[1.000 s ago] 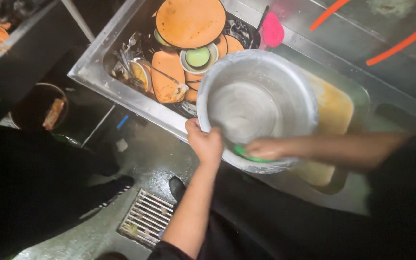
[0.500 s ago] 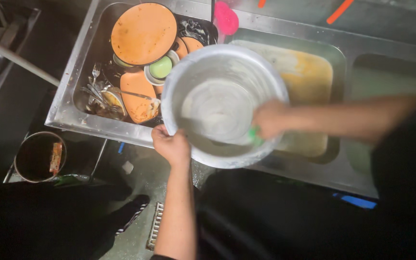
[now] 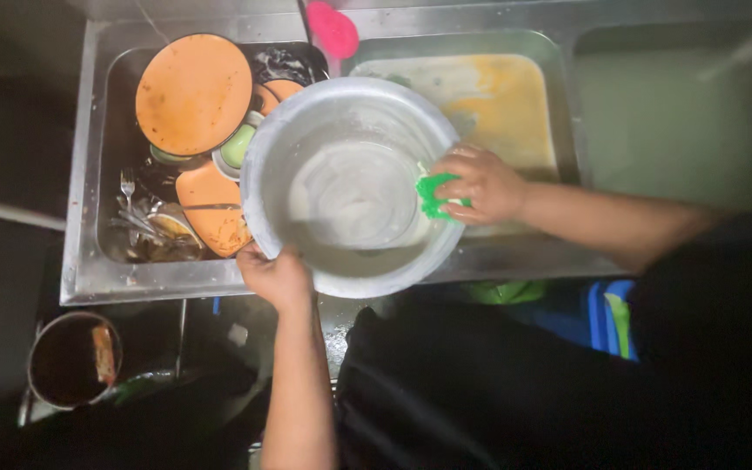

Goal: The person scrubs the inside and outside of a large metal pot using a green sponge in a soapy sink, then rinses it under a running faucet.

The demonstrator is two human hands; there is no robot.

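My left hand [image 3: 278, 277] grips the near rim of the steel bowl [image 3: 354, 185] held over the sink [image 3: 533, 261], while my right hand [image 3: 483, 184] presses a green scrubber [image 3: 434, 195], fingers closed round it, against the bowl's inner wall.

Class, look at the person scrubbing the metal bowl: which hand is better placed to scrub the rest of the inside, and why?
Probably the right hand: it already holds the green scrubber against the inner wall of the metal bowl. The left hand grips the near rim, steadying the bowl over the sink.
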